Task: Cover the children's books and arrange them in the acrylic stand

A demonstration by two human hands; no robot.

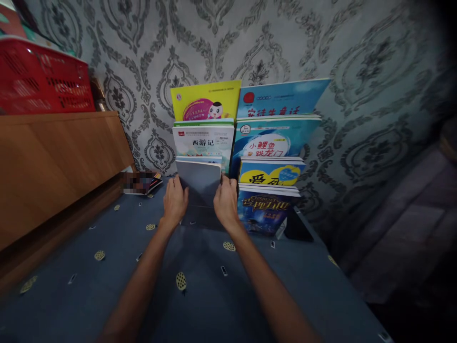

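Note:
A plain grey-blue book (200, 183) stands upright at the front of the left column of books. My left hand (174, 200) grips its left edge and my right hand (226, 200) its right edge, both with fingers curled behind it. Behind it rise a white book with a landscape cover (203, 138) and a taller yellow book (207, 100). To the right, a second column steps upward: a dark blue book (262, 209) in front, a yellow and blue book (269, 172), a teal book (274, 138), and a blue book (282, 97) at the back.
A dark blue cloth (203, 305) with pineapple prints covers the surface. Some flat books (143, 183) lie at the left, beside a wooden cabinet (60, 166) bearing a red basket (44, 78). Patterned wallpaper (278, 33) backs the books. A dark bookend-like piece (298, 224) stands at the right.

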